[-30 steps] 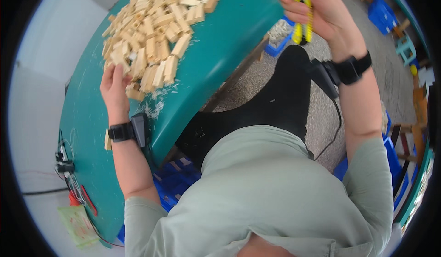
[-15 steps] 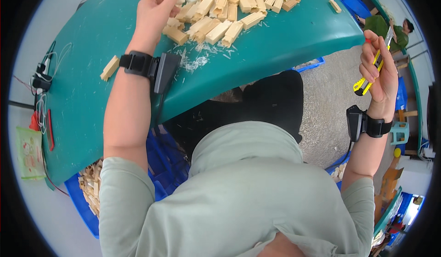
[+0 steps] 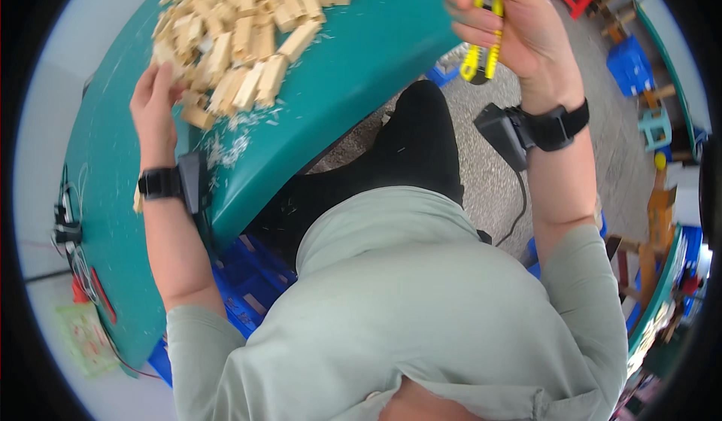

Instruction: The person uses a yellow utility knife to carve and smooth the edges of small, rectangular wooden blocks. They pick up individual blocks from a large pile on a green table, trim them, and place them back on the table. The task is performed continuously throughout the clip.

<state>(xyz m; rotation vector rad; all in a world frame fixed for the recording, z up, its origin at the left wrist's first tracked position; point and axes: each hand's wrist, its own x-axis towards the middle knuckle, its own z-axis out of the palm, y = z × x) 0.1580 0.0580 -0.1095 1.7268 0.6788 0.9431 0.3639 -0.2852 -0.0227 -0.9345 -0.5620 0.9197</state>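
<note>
My left hand (image 3: pixel 153 109) is at the near left side of a heap of pale wooden blocks (image 3: pixel 244 37). Its thumb and fingers are closed on one wooden block (image 3: pixel 165 58), partly lost against the heap. My right hand (image 3: pixel 530 33) is raised near the table's right side, fingers wrapped round a yellow and black utility knife (image 3: pixel 481 41). The knife's upper end runs out of the top of the picture, so its blade is hidden. Many blocks in the heap have notched or grooved ends. Thin white shavings (image 3: pixel 229 146) lie beside the heap's near edge.
The green table (image 3: pixel 361 45) curves round in front of me. Blue crates (image 3: pixel 252 278) stand under its near edge. Cables and a power strip (image 3: pixel 68 221) are at the far left. A turquoise stool (image 3: pixel 654 127) and a blue bin (image 3: pixel 630 66) stand on the floor to the right.
The view has swung, shifting the table and heap to the left. My right hand has come inward and up with the knife. My left hand sits lower beside the heap, still pinching a block.
</note>
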